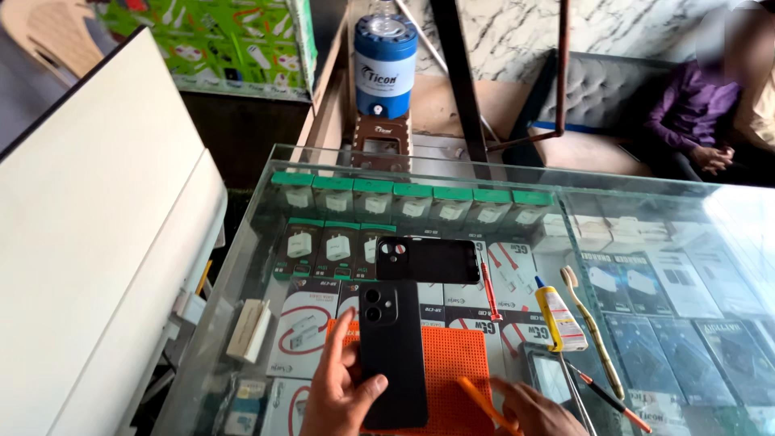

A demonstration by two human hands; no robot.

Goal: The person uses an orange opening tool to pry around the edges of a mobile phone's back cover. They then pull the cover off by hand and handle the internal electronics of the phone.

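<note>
Seven green-topped boxes (412, 202), left hand (339, 387) gripping black phone (391, 355)

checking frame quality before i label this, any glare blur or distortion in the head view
Head view: daylight glare washes out the glass counter at far right, dimming the boxes beneath; the left hand on the black phone and the right hand by the orange tool are sharp; straight edges bow slightly near the frame's borders; the seated person is soft and blurred.

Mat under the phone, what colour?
Orange, a finely textured mat under the black phone; shows in the head view.
</note>
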